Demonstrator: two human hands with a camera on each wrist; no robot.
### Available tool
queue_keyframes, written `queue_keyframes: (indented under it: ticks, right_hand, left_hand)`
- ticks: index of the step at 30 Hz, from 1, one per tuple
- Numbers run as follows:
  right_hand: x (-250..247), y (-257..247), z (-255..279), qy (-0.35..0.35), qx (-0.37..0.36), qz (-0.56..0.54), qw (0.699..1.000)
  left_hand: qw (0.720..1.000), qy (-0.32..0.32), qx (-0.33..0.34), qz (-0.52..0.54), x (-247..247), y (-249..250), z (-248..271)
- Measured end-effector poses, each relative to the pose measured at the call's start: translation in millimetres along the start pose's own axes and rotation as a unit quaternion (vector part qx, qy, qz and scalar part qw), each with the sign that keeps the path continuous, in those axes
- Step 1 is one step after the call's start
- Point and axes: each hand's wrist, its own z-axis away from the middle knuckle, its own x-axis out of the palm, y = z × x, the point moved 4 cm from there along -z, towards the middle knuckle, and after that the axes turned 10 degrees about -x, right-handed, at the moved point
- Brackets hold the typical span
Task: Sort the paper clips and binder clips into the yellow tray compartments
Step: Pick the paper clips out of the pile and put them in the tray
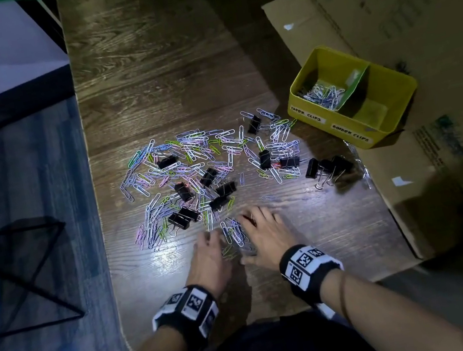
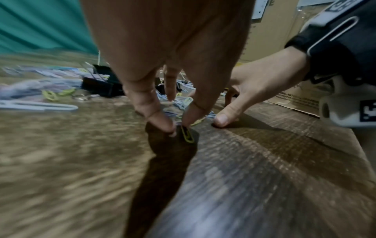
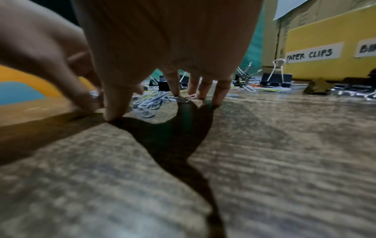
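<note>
Both hands rake loose paper clips together at the near edge of the spread.

Left hand [image 1: 209, 252] and right hand [image 1: 262, 236] rest fingertips-down, fingers extended, around a small pile of paper clips [image 1: 234, 235] on the table [image 1: 143, 67]. I judge these light, slippery wires best scooped from underneath. The binder clips [image 1: 327, 167] lie near the yellow tray [image 1: 399, 114], whose paper-clip compartment is partly filled.
</note>
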Motion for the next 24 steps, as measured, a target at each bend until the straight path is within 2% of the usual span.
queue_keyframes:
  ticks: [3, 5, 7, 9, 11, 13, 15, 17, 20, 22, 24]
  right_hand:
    - [2, -2, 7, 0.025, -0.013, -0.009, 1.000]
    - [0, 5, 10, 0.053, 0.022, -0.031, 0.998]
    - [-1, 12, 13, 0.059, 0.076, -0.042, 0.994]
    - [1, 15, 15, 0.034, 0.113, -0.035, 0.992]
    - [4, 15, 14, 0.015, 0.122, -0.028, 0.992]
    - [4, 12, 13, 0.021, 0.107, -0.026, 0.994]
    - [2, 8, 12, 0.033, 0.078, -0.024, 0.996]
    - [-1, 11, 12, 0.039, 0.087, -0.028, 0.995]
    - [-6, 28, 8, 0.015, 0.151, -0.035, 0.988]
    - [-4, 33, 4, -0.019, 0.146, -0.032, 0.989]
    - [-3, 28, 4, -0.009, 0.112, -0.031, 0.993]
  left_hand:
    - [0.998, 0.003, 0.063, 0.022, 3, 21, -4]
    - [0.997, 0.014, 0.076, 0.010, -3, 22, -8]
    - [0.998, 0.016, 0.052, -0.029, -10, 13, -6]
    - [0.997, -0.002, 0.000, -0.079, -14, 0, -1]
    - [0.993, -0.042, -0.050, -0.101, -9, -7, 6]
    - [0.993, -0.042, -0.055, -0.091, -1, -6, 4]
    - [0.999, -0.023, -0.021, -0.037, 5, 3, -2]
    - [1.000, -0.017, 0.017, -0.017, 6, 13, -9]
    - [0.996, -0.013, 0.044, -0.072, 0, 19, -18]
    - [0.989, -0.025, 0.064, -0.129, -1, 23, -21]
    - [0.984, -0.027, 0.091, -0.154, -2, 27, -23]
